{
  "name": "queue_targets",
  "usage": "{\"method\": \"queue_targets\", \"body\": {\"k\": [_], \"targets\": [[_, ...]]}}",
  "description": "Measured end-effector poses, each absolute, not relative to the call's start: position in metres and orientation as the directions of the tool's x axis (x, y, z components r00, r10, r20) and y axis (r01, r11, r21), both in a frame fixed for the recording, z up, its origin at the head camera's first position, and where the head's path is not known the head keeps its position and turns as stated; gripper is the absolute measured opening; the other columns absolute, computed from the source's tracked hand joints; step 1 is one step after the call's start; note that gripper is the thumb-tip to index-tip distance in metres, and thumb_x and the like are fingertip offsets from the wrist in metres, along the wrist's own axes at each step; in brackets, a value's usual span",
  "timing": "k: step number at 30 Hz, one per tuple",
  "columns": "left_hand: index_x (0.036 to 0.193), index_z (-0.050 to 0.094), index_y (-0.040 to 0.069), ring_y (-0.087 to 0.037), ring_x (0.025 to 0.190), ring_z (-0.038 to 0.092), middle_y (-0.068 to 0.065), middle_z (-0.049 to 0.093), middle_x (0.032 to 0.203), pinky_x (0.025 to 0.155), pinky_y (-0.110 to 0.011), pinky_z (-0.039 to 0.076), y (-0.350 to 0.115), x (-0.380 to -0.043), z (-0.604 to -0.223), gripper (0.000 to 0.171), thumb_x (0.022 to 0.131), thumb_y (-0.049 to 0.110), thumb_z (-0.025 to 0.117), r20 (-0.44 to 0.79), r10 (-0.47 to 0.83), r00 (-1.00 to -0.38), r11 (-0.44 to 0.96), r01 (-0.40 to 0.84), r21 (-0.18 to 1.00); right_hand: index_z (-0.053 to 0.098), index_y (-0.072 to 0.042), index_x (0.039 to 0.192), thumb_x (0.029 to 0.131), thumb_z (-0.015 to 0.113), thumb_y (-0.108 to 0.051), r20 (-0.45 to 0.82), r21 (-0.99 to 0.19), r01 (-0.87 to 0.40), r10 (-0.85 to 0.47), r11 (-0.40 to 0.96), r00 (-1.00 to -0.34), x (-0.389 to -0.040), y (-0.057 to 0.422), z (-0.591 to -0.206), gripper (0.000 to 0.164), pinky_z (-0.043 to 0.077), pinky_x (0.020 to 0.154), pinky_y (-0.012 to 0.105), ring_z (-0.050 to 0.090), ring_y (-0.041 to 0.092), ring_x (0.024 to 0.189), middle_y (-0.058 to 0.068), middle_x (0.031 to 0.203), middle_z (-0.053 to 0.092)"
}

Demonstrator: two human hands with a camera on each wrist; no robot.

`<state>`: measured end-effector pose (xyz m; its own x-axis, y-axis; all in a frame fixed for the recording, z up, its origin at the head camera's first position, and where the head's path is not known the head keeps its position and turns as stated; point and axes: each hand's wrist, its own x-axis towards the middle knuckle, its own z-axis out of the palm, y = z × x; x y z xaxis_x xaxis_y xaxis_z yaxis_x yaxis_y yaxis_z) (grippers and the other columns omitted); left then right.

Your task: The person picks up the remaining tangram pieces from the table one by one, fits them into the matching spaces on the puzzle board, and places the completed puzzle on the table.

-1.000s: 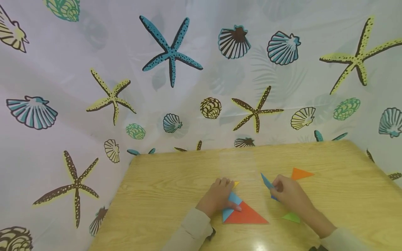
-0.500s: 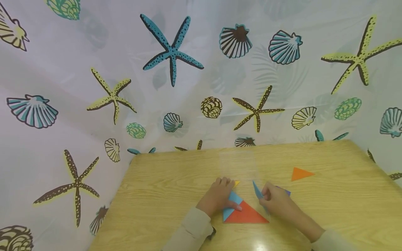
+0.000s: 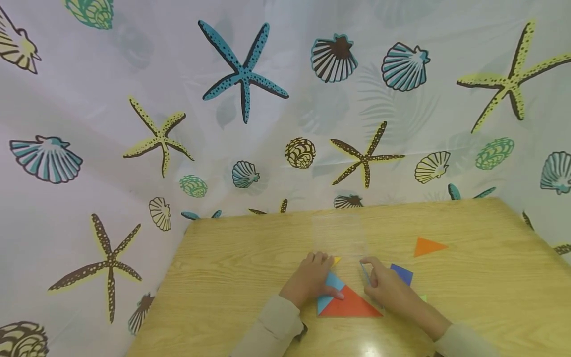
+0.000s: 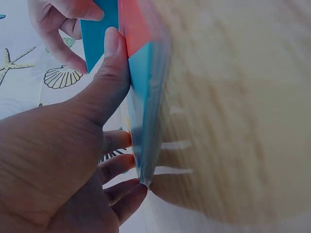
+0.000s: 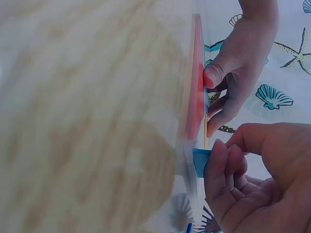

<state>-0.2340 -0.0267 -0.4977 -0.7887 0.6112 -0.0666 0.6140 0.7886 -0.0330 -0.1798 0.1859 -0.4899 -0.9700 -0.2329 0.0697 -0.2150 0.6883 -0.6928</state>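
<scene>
My left hand [image 3: 308,280] rests over a clear flat tray [image 5: 182,148] of coloured tangram pieces. Its thumb lies across the light blue piece [image 3: 324,304] beside the red triangle [image 3: 354,306], while the other fingertips touch the tray's far left part. A bit of a yellow piece [image 3: 337,260] shows past those fingers. My right hand [image 3: 387,286] pinches a blue tangram piece [image 4: 100,41] between thumb and fingers, just right of the red triangle. That piece stands on edge, with its lower edge close over the tray in the right wrist view.
A dark blue square piece [image 3: 402,274] lies just beyond my right hand, and an orange triangle [image 3: 429,247] farther back. A corner of a green piece [image 3: 424,298] shows behind the right wrist. A clear plastic panel [image 3: 339,230] extends behind the pieces on the wooden table [image 3: 236,267].
My right hand has moved left with the blue piece, over to the tray, and the piece has turned more edge-on. The dark blue square has come into view. My left hand has stayed put.
</scene>
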Motion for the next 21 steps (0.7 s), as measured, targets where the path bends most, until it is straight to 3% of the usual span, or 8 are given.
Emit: {"method": "queue_targets", "body": {"k": [3,8,15,21], "targets": [[0.141,0.040,0.012,-0.021,0.120,0.040,-0.004,0.042,0.136,0.098,-0.032,0.037,-0.027,-0.234,-0.499,0.100,0.067,0.079,0.046,-0.061,0.612,-0.788,0.788,0.615,-0.034,0.035,0.000,0.138,0.075,0.062,0.001,0.046,-0.698,-0.207,-0.245,0.685,-0.968,-0.182,0.185,-0.490,0.068,0.038,0.044,0.022,0.042,0.007,0.047,-0.004,0.063,0.048],[0.140,0.041,0.011,-0.022,0.120,0.041,-0.005,0.043,0.136,0.098,-0.032,0.037,-0.027,-0.234,-0.501,0.100,0.067,0.080,0.045,-0.040,0.620,-0.784,0.783,0.621,-0.033,0.030,-0.002,0.142,0.078,0.062,-0.001,-0.009,-0.736,-0.188,-0.286,0.650,-0.958,-0.187,0.186,-0.491,0.072,0.042,0.044,0.024,0.049,0.011,0.048,-0.001,0.064,0.051],[0.140,0.041,0.012,-0.021,0.118,0.041,-0.005,0.042,0.135,0.097,-0.031,0.038,-0.027,-0.235,-0.502,0.101,0.067,0.081,0.041,-0.034,0.627,-0.778,0.774,0.628,-0.080,0.036,0.002,0.137,0.078,0.072,-0.009,-0.055,-0.736,-0.179,-0.320,0.653,-0.946,-0.191,0.190,-0.489,0.069,0.041,0.047,0.025,0.049,0.013,0.054,0.002,0.071,0.051],[0.141,0.039,0.012,-0.021,0.120,0.040,-0.004,0.041,0.136,0.098,-0.032,0.037,-0.027,-0.235,-0.502,0.101,0.067,0.081,0.041,-0.049,0.618,-0.785,0.782,0.620,-0.062,0.045,0.000,0.131,0.073,0.078,-0.018,-0.039,-0.703,-0.168,-0.274,0.691,-0.961,-0.190,0.188,-0.489,0.069,0.041,0.061,0.028,0.043,0.018,0.076,0.008,0.090,0.043]]}}
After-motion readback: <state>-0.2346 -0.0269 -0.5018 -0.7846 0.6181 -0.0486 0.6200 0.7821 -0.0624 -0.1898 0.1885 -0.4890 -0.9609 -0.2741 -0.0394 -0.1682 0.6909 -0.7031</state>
